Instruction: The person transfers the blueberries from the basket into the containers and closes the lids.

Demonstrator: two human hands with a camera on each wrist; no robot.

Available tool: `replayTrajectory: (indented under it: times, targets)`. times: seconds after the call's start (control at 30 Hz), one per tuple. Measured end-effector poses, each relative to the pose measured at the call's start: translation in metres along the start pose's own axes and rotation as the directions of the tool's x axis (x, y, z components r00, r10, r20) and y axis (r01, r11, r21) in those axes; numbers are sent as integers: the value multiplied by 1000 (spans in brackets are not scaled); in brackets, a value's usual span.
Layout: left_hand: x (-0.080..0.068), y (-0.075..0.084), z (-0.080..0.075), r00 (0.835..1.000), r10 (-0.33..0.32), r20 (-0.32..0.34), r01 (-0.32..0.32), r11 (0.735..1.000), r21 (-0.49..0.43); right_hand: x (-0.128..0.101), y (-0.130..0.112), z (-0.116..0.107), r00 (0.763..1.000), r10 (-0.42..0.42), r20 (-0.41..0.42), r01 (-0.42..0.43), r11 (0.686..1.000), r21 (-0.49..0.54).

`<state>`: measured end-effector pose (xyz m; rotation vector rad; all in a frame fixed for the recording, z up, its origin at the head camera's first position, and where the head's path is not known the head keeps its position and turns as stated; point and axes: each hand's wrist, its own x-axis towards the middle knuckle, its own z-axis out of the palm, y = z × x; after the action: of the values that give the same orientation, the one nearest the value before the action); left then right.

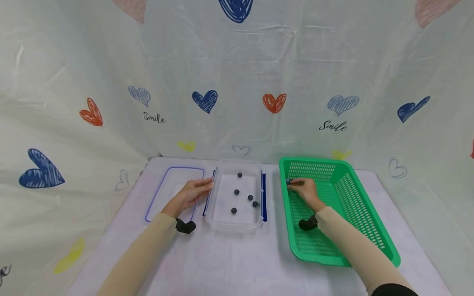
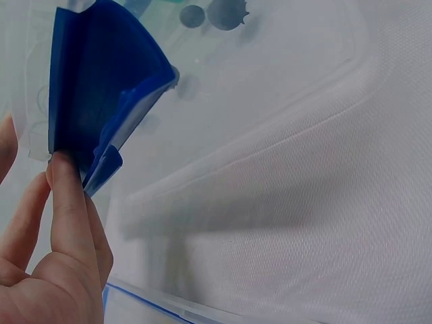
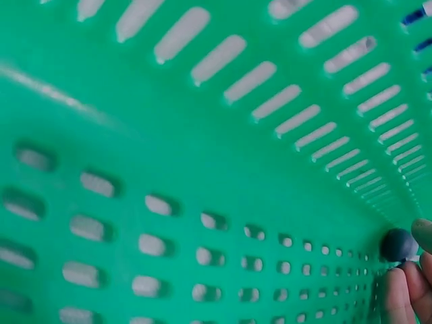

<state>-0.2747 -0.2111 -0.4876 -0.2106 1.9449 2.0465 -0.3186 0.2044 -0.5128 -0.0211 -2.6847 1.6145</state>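
Note:
My left hand (image 1: pixel 192 195) pinches the left side of a clear plastic box (image 1: pixel 233 225), its fingertips against a hanging blue latch (image 2: pixel 101 74) in the left wrist view. Several dark round blueberries (image 1: pixel 236 192) lie spread over the box floor; a jagged crown shows on one blueberry (image 2: pixel 228 13). Inside a green slotted basket (image 1: pixel 344 263), my right hand (image 1: pixel 305 192) is by the upper left wall. Its thumb and fingertips pinch a blueberry (image 3: pixel 398 244), which partly shows beyond them in the right wrist view.
A clear lid with a blue rim (image 1: pixel 157 193) lies flat left of the box, partly behind the left hand. Another blue latch (image 1: pixel 264 197) sticks out on the box's right side, facing the basket. Behind the white-covered table (image 1: pixel 229 263) hangs a heart-printed sheet (image 1: pixel 237 70).

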Motion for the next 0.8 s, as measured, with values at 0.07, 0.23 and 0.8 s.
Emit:
replayTrajectory:
  times: [0.07,0.23,0.8]
  targets:
    - [0,0,0,1000,0,-1,0,1000,-3,1,0,2,1000,-1,-4,1,1000,-12]
    - [1,-1,0,1000,-3,-3,3,1000,0,0,1,6,1000,-11,-13,11,1000,-25]
    - [-1,1,1,1000,-1,0,1,1000,-8,2,-2,9,998,-66,-24,63,994,-93]
